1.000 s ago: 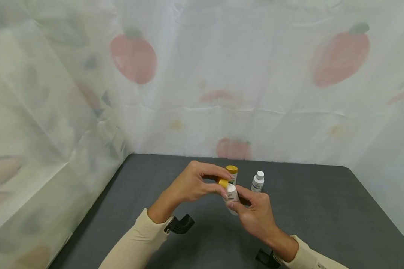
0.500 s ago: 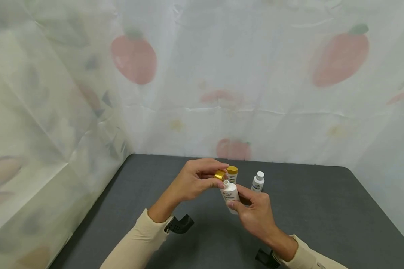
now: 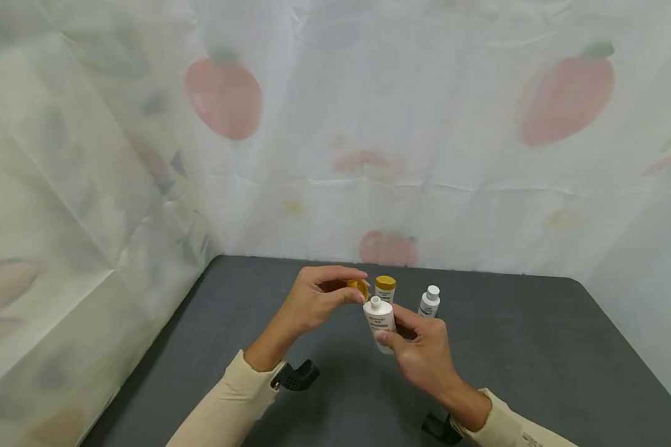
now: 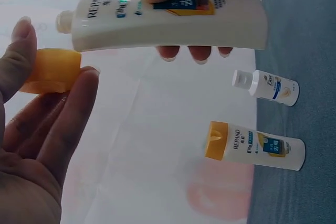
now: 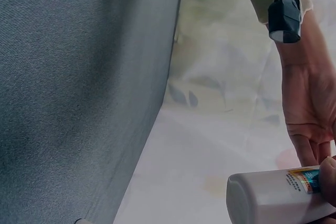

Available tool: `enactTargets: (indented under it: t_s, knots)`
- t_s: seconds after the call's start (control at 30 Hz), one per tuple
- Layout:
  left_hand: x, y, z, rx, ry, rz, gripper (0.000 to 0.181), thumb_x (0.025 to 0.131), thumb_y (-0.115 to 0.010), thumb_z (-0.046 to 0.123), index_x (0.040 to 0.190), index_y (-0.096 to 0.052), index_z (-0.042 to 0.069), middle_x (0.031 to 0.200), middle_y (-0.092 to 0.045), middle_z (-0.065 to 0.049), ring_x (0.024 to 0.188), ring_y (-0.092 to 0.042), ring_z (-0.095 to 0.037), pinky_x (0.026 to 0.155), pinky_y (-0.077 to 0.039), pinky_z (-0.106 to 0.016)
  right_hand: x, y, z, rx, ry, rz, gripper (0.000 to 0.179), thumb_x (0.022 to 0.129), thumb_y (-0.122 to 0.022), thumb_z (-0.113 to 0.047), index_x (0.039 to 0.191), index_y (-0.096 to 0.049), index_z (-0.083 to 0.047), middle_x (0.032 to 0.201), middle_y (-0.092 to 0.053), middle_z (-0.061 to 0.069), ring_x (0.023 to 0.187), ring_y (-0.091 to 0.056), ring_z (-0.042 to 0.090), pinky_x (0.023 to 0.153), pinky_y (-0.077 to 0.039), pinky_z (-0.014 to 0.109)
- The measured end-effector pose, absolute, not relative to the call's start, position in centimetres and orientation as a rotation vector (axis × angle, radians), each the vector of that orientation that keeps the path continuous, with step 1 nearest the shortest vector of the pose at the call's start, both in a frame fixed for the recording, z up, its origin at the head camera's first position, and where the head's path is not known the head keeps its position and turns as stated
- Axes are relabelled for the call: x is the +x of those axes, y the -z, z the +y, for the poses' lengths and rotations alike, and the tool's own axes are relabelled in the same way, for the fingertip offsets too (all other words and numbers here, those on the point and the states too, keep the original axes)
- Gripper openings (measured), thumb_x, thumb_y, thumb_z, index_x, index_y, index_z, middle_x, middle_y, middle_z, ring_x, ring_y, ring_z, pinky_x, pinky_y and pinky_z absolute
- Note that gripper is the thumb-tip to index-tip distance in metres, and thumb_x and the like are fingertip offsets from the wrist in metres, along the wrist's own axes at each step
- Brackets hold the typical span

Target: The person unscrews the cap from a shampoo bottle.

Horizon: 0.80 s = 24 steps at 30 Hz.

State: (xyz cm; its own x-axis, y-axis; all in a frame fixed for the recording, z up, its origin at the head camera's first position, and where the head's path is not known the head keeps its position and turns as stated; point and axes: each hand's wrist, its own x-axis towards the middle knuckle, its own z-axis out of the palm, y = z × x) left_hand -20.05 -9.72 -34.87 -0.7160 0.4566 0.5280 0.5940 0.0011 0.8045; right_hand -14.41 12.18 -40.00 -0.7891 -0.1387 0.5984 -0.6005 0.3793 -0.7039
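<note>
My left hand (image 3: 313, 301) pinches a yellow flip-top cap (image 3: 359, 287) between thumb and fingers, just left of and apart from the bottle. My right hand (image 3: 430, 351) grips a white shampoo bottle (image 3: 379, 320), thumb across its front, tilted slightly with its bare neck up and to the left. In the left wrist view, the cap (image 4: 55, 71) sits close below the neck of the bottle (image 4: 168, 31). In the right wrist view, the base of the bottle (image 5: 273, 195) shows, but most of the right hand is out of frame.
Behind the held bottle stands a matching yellow-capped bottle (image 3: 386, 285), partly hidden. A smaller white bottle (image 3: 429, 302) with a white cap stands right of it. All this is over a dark grey table (image 3: 537, 347); a fruit-printed pale curtain (image 3: 453, 223) encloses the back and sides.
The yellow cap has come away from the bottle's neck and moved left with my left hand. My right hand still holds the bottle in nearly the same place, now more upright.
</note>
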Motion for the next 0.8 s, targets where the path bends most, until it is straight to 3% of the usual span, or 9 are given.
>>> enactTargets:
  t_s: [0.2,0.43,0.53,0.8]
  knots:
    - [-19.9,35.3,-10.0,-1.071,1.909,-2.135,0.047,0.088,-0.079,0.027,0.12,-0.073,-0.006,0.113,-0.072,-0.029,0.093,-0.076,-0.004,0.083,-0.065,-0.031,-14.5,40.1,12.0,0.64,-1.429,-2.196,0.047,0.08,-0.083,0.007,0.126,-0.073,0.002,0.112,-0.079,0.018,0.095,-0.08,0.029,0.076,-0.066,0.034]
    - [-19.8,35.4,-11.0,-0.933,1.944,-2.184,0.036,0.085,-0.084,0.01,0.116,-0.071,-0.004,0.114,-0.072,-0.03,0.091,-0.078,-0.01,0.08,-0.066,-0.033,-14.6,39.9,11.6,0.619,-1.443,-2.213,0.046,0.081,-0.083,0.006,0.125,-0.073,0.001,0.113,-0.079,0.018,0.095,-0.08,0.03,0.077,-0.065,0.029]
    - [-19.9,35.5,-11.6,-0.903,1.903,-2.215,0.031,0.083,-0.086,0.004,0.112,-0.074,-0.001,0.111,-0.074,-0.026,0.088,-0.078,-0.012,0.078,-0.066,-0.034,-14.6,39.8,11.3,0.607,-1.473,-2.215,0.045,0.082,-0.083,0.006,0.125,-0.073,0.0,0.114,-0.079,0.018,0.096,-0.08,0.028,0.078,-0.065,0.029]
    - [-20.3,35.7,-12.8,-0.779,1.811,-2.355,0.029,0.08,-0.091,0.009,0.105,-0.078,0.009,0.106,-0.077,-0.015,0.087,-0.076,-0.018,0.076,-0.066,-0.034,-15.0,39.8,10.9,0.584,-1.553,-2.205,0.043,0.082,-0.083,0.007,0.123,-0.074,0.0,0.113,-0.079,0.017,0.097,-0.08,0.027,0.079,-0.064,0.027]
